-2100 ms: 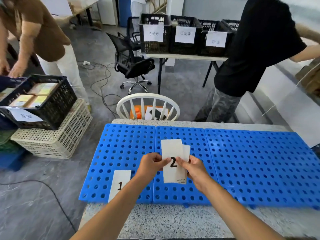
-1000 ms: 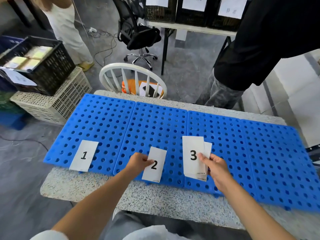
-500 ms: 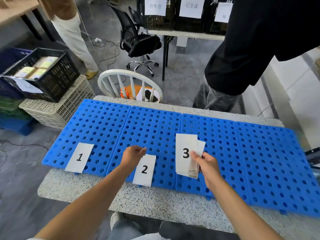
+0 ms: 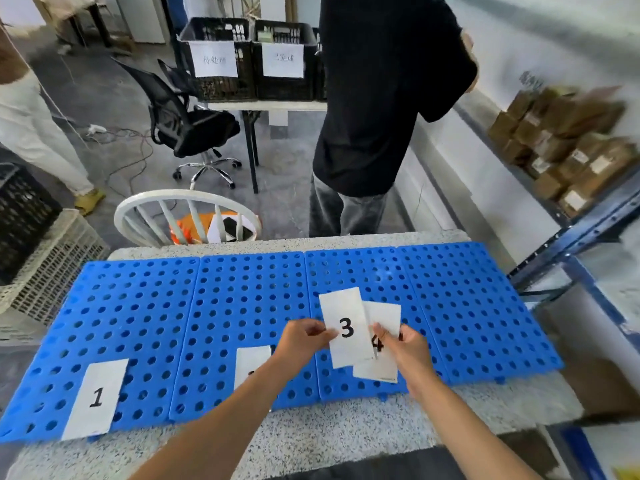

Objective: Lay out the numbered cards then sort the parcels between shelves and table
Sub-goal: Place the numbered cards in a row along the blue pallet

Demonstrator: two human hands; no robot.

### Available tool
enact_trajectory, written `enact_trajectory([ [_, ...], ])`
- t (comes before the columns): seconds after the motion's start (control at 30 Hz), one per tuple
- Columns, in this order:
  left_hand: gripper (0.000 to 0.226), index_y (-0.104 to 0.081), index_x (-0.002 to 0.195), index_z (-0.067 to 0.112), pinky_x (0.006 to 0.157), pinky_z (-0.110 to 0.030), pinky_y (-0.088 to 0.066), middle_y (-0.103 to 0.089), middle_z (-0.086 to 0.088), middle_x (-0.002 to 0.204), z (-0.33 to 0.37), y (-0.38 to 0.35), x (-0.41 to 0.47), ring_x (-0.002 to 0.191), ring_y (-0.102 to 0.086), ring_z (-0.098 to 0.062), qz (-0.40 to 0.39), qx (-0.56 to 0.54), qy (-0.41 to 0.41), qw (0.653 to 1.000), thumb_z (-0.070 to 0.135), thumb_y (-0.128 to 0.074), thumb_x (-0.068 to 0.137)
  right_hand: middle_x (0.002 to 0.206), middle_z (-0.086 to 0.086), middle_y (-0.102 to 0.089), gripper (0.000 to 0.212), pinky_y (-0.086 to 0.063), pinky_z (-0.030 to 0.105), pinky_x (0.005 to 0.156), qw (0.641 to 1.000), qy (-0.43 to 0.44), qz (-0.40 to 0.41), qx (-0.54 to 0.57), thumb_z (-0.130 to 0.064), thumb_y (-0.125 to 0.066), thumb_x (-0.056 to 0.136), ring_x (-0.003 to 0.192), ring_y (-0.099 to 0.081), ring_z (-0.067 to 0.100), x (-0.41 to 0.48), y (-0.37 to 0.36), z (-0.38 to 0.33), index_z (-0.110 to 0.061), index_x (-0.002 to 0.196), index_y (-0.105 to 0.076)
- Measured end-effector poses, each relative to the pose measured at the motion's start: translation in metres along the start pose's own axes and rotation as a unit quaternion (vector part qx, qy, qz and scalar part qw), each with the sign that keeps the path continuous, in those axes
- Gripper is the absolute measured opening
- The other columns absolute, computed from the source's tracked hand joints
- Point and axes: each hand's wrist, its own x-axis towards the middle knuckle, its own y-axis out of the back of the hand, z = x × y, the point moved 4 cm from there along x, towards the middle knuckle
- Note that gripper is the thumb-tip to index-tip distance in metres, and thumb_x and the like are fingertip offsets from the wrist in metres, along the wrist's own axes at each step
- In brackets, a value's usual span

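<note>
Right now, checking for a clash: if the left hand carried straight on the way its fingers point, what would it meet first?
The left hand points right and pinches card 3. Going on, it would probably meet the right hand holding card 4 just beyond, though depth is unclear.

Bright, even light fills the room, and shadows are soft and faint. The blue perforated plastic mats [image 4: 242,299] at centre look fairly sharp, the brown cardboard boxes [image 4: 568,147] at right smear with motion blur, and wide-angle distortion bends the edges
</note>
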Motion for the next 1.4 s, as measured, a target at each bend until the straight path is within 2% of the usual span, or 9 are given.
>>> enact_trajectory([
  [0.2,0.025,-0.07,0.081,-0.003,0.062,-0.011,-0.049,-0.069,0.0,0.071,-0.009,-0.039,0.009,0.064,-0.068,-0.003,-0.036,-0.02,0.018,0.999,0.022,-0.074,0.084,0.065,0.0,-0.05,0.03,-0.035,0.023,0.05,0.993,0.03,0.051,-0.105,-0.031,-0.046,0.1,0.055,-0.046,0.012,-0.006,0.07,0.008,-0.012,0.077,-0.053],
  [0.37,0.017,-0.067,0.072,0.006,0.058,-0.01,-0.051,-0.073,-0.004,0.08,-0.008,-0.092,0.018,0.074,-0.07,-0.009,-0.051,-0.029,0.042,0.997,0.016,-0.072,0.085,0.084,0.009,-0.063,0.028,-0.047,0.034,0.063,0.989,0.03,0.061,-0.134,-0.03,-0.041,0.102,0.071,-0.06,0.019,0.013,0.131,0.012,-0.008,0.095,-0.057],
  [0.47,0.018,-0.067,0.072,0.005,0.061,-0.013,-0.053,-0.071,-0.004,0.076,-0.007,-0.119,0.027,0.067,-0.068,-0.005,-0.041,0.001,0.047,0.998,0.017,-0.073,0.085,0.095,0.017,-0.065,0.035,-0.046,0.03,0.062,0.99,0.025,0.044,-0.131,-0.032,-0.044,0.101,0.08,-0.064,0.025,0.032,0.166,0.018,0.0,0.106,-0.057],
  [0.6,0.022,-0.065,0.072,0.001,0.049,-0.009,-0.044,-0.064,0.002,0.064,-0.014,-0.135,0.034,0.05,-0.059,0.001,0.009,0.049,0.064,0.997,0.015,-0.071,0.087,0.096,0.009,-0.067,0.03,-0.048,0.029,0.063,0.991,0.013,0.01,-0.131,-0.033,-0.046,0.101,0.078,-0.063,0.018,0.053,0.2,0.031,-0.007,0.105,-0.06],
  [0.7,0.032,-0.059,0.06,0.008,0.052,-0.018,-0.041,-0.061,0.001,0.06,-0.031,-0.136,0.038,0.054,-0.054,-0.008,0.04,0.123,0.086,0.988,0.021,-0.071,0.087,0.092,0.018,-0.066,0.029,-0.045,0.028,0.06,0.992,0.011,-0.013,-0.128,-0.032,-0.047,0.1,0.074,-0.062,0.021,0.068,0.215,0.043,-0.008,0.095,-0.061],
  [0.8,0.039,-0.052,0.054,0.011,0.055,-0.023,-0.042,-0.06,-0.001,0.058,-0.05,-0.139,0.04,0.056,-0.054,-0.011,0.066,0.163,0.11,0.978,0.02,-0.072,0.086,0.087,0.008,-0.067,0.027,-0.045,0.023,0.057,0.991,0.0,-0.032,-0.128,-0.031,-0.046,0.101,0.072,-0.062,0.017,0.079,0.223,0.053,-0.01,0.089,-0.06],
  [1.03,0.022,-0.059,0.089,0.009,0.059,-0.024,-0.043,-0.06,-0.004,0.084,-0.053,-0.144,0.04,0.076,-0.056,-0.017,0.136,0.161,0.147,0.966,0.022,-0.075,0.083,0.097,0.027,-0.063,0.037,-0.04,0.033,0.065,0.989,-0.015,-0.065,-0.132,-0.036,-0.049,0.098,0.078,-0.06,0.026,0.108,0.24,0.068,-0.001,0.099,-0.059],
  [1.17,0.031,-0.058,0.111,0.006,0.069,-0.033,-0.05,-0.058,-0.009,0.11,-0.034,-0.146,0.042,0.087,-0.061,-0.025,0.197,0.19,0.118,0.955,0.026,-0.067,0.089,0.104,0.021,-0.066,0.027,-0.044,0.034,0.068,0.988,-0.016,-0.077,-0.13,-0.032,-0.053,0.098,0.087,-0.064,0.032,0.128,0.251,0.066,-0.007,0.101,-0.061],
  [1.4,0.043,-0.045,0.136,0.016,0.107,-0.033,-0.037,-0.048,0.002,0.136,0.062,-0.228,0.045,0.128,-0.042,-0.018,0.1,0.365,-0.104,0.92,0.038,-0.045,0.099,0.106,0.003,-0.064,0.016,-0.048,0.029,0.067,0.984,-0.013,-0.085,-0.153,-0.02,-0.058,0.095,0.093,-0.061,0.021,0.158,0.261,0.056,-0.014,0.109,-0.056],
])
